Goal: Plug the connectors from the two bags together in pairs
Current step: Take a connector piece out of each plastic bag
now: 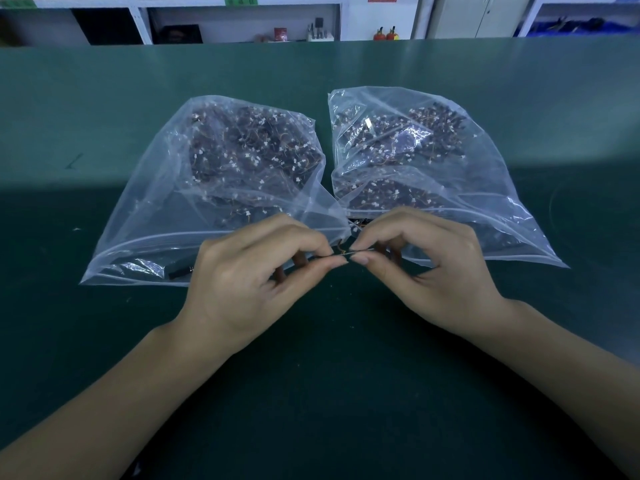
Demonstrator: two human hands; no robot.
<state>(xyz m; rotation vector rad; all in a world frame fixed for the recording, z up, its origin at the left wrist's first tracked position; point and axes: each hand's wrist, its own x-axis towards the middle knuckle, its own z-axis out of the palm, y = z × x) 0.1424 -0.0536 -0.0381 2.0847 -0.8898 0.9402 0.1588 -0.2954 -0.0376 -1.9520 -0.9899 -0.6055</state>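
left bag (207, 188) | right bag (433, 161) | clear, flat, side by side (full of small wired connectors (249, 147))

Two bags (221, 188) (426, 168) lie side by side on the table (104, 98).

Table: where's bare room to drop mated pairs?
Bare table lies between the forearms, below both hands. More is left of the left bag and right of the right bag. It is crowded where the left hand and right hand meet at the bag mouths.

Assembly workshop: green bench mat (104, 341), white parts shelving (242, 19) behind.
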